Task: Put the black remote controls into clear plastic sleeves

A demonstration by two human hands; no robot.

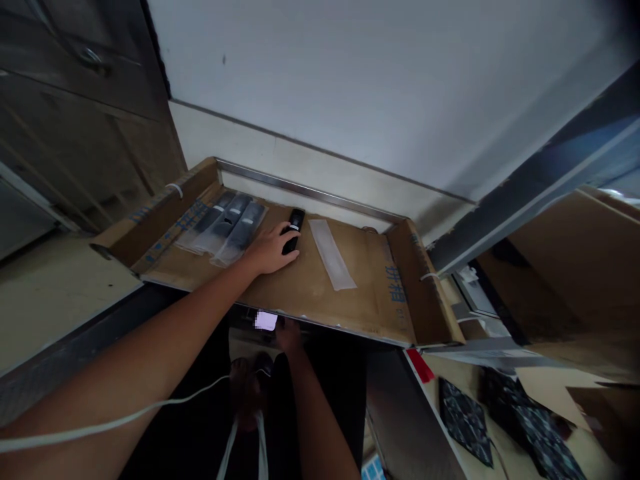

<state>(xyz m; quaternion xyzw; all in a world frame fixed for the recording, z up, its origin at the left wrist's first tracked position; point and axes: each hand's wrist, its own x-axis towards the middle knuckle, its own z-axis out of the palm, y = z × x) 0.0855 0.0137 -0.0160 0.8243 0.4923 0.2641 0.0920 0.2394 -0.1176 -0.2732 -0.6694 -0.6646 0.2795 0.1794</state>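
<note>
My left hand [273, 250] rests on the cardboard-lined shelf [320, 300], its fingers wrapped round a black device [296, 221] that lies near the middle. Left of it are several dark items in clear plastic sleeves [233, 227], side by side. To the right lies a flat, translucent sleeve [332, 255] on the cardboard. Below the shelf's front edge, my right hand [289, 333] is in shadow beside a lit phone-like screen [266, 321]; its fingers are too dark to make out.
Raised cardboard sides bound the shelf left and right. A white wall [320, 87] rises behind it. A dark door [75, 100] stands at the left. Cardboard boxes [575, 267] and patterned dark cloth-like pieces [465, 417] are at the right. A white cord [150, 407] crosses my left arm.
</note>
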